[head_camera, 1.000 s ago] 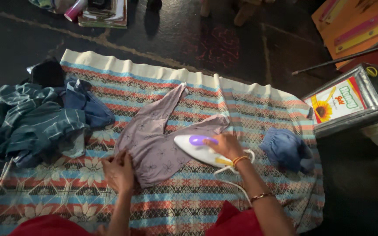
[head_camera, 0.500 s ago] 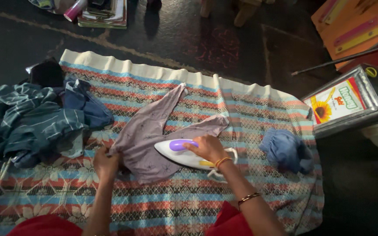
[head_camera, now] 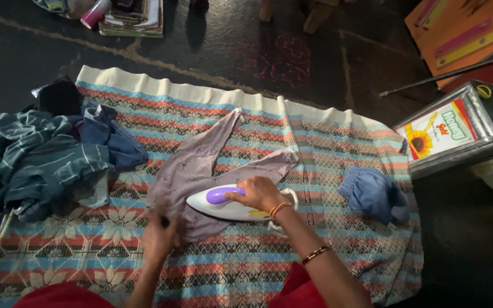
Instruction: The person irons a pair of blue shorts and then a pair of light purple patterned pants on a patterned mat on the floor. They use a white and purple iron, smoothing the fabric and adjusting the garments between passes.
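A striped, flower-patterned blanket [head_camera: 338,148] lies spread over the dark floor [head_camera: 246,51] and carries everything else. On its left end sits a heap of blue striped clothes [head_camera: 47,159], and near its right edge a small bunched blue cloth [head_camera: 372,194] lies well apart from the hands. In the middle lies a mauve garment [head_camera: 201,165], spread flat with one strap reaching toward the far edge. A white iron [head_camera: 223,208] with a purple handle rests on the near part of this garment, its tip pointing left. The right hand [head_camera: 261,194] is wrapped around the iron's handle, fingers curled closed about it, bangles at the wrist. The left hand [head_camera: 158,236] rests on the garment's near left edge just beside the iron's tip; its fingers seem bent onto the fabric, though the picture is too blurred there to tell whether they pinch it.
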